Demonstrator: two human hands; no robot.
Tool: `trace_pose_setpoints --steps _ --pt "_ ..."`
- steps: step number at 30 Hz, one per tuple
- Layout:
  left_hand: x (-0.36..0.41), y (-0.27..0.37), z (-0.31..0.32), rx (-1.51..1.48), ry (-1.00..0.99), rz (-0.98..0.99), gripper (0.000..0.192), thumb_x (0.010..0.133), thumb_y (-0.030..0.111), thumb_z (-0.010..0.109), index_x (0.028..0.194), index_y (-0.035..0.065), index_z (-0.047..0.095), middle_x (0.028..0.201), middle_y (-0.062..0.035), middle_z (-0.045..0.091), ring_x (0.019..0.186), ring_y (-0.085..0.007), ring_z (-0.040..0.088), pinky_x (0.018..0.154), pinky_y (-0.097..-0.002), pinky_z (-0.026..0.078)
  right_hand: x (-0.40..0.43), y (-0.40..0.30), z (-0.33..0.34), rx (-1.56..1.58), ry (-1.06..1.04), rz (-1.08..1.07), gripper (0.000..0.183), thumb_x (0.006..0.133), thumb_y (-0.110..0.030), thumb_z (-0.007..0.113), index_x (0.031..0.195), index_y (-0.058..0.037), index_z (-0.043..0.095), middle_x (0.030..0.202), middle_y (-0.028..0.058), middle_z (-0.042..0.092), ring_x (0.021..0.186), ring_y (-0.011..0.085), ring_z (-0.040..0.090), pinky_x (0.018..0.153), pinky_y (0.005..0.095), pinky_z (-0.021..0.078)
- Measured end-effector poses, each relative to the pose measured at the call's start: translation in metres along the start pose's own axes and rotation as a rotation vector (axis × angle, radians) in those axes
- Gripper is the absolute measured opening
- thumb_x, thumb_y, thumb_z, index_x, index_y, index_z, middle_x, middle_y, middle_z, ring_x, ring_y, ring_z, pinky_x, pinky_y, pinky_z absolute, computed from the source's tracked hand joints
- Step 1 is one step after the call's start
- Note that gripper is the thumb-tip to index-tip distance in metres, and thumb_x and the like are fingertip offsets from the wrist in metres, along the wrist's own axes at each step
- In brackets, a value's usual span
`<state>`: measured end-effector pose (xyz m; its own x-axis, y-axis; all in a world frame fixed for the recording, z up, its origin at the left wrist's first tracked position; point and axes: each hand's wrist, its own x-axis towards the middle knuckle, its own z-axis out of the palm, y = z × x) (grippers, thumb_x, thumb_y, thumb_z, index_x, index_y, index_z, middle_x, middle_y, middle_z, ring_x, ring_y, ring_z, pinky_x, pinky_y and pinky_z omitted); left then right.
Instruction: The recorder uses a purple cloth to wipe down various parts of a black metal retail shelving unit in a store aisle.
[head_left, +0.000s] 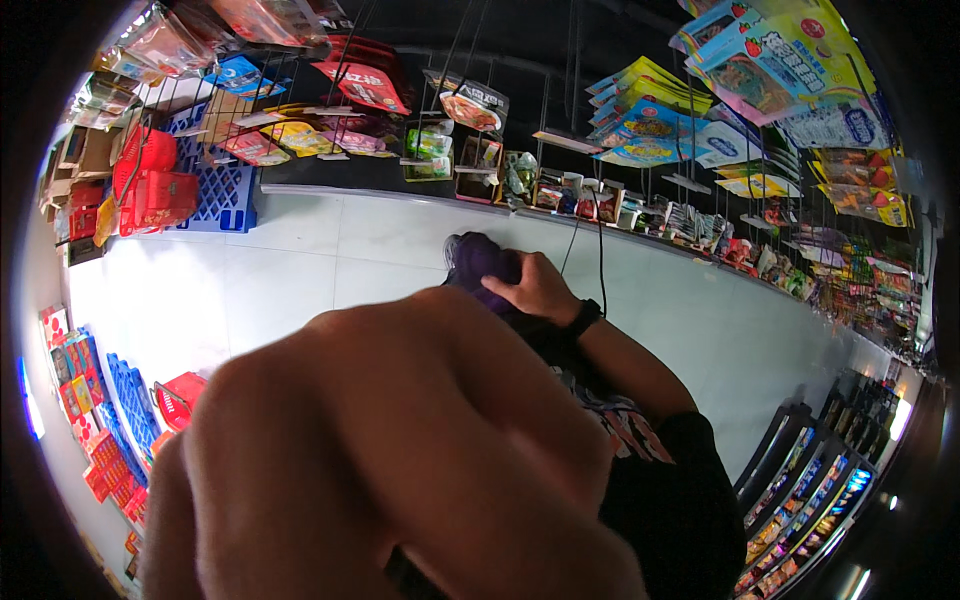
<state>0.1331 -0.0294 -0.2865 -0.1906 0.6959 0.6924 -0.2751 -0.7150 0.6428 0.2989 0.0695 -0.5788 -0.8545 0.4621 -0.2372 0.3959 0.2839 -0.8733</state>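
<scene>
My left hand (360, 405) looms large and blurred in the foreground, close to the camera. Its knuckles are bent, and its fingertips are hidden, so what it touches cannot be told. Beyond it, my right hand (532, 285), with a black band on the wrist, has its thumb and fingers around a dark purple cloth-like item (480, 262). Part of a grey shoe (451, 251) shows beside that item, above the pale tiled floor (292, 277).
Racks of hanging snack packets (367, 82) run along the top and right, above small open boxes (480, 169). Red baskets (157, 199) and blue plastic pallets (232, 195) stand left. A black shelf unit (780, 457) is lower right. A dark cable (602, 262) hangs near my right wrist.
</scene>
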Motion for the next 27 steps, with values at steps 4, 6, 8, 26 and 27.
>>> trace_pose_setpoints --steps 4,6,8,26,27 --pt "0.000 -0.003 0.004 -0.045 -0.016 0.003 0.034 0.071 0.022 0.084 0.100 0.0264 0.068 0.090 -0.0123 0.066 0.064 -0.0201 0.059 0.052 -0.0205 0.043 -0.015 0.010 -0.016 0.068 0.025 0.078 0.038 0.084 -0.034 0.074 0.091 0.0029 0.068 0.076 0.0158 0.070 0.069 0.0303 0.068 0.068 0.0408 0.0527" --pt "-0.001 -0.005 0.007 -0.055 -0.023 0.005 0.034 0.071 0.023 0.084 0.100 0.0264 0.068 0.090 -0.0122 0.066 0.064 -0.0199 0.059 0.052 -0.0203 0.043 -0.013 0.012 -0.018 0.054 0.026 0.054 0.038 0.084 -0.035 0.074 0.090 0.0027 0.068 0.075 0.0158 0.070 0.069 0.0305 0.069 0.068 0.0410 0.0525" --pt "-0.003 -0.006 0.012 -0.057 -0.023 0.006 0.034 0.071 0.023 0.084 0.101 0.0264 0.068 0.089 -0.0121 0.066 0.063 -0.0197 0.059 0.052 -0.0202 0.043 -0.007 0.009 -0.014 0.102 0.027 0.012 0.039 0.081 -0.036 0.074 0.085 0.0021 0.067 0.073 0.0164 0.069 0.070 0.0323 0.068 0.067 0.0422 0.0517" --pt "-0.004 -0.014 0.030 -0.109 -0.053 0.016 0.034 0.073 0.029 0.084 0.102 0.0267 0.068 0.086 -0.0109 0.068 0.060 -0.0176 0.058 0.051 -0.0187 0.042 0.015 0.005 0.003 -0.105 -0.037 -0.236 0.046 0.079 -0.040 0.074 0.087 0.0045 0.067 0.070 0.0212 0.065 0.069 0.0380 0.064 0.070 0.0463 0.0503" --pt "-0.004 -0.015 0.028 -0.120 -0.055 0.020 0.034 0.073 0.029 0.084 0.103 0.0267 0.068 0.086 -0.0108 0.068 0.060 -0.0175 0.058 0.051 -0.0186 0.042 0.017 -0.006 0.002 -0.068 -0.124 -0.188 0.047 0.078 -0.040 0.075 0.091 0.0051 0.068 0.073 0.0220 0.067 0.071 0.0379 0.066 0.071 0.0454 0.0520"
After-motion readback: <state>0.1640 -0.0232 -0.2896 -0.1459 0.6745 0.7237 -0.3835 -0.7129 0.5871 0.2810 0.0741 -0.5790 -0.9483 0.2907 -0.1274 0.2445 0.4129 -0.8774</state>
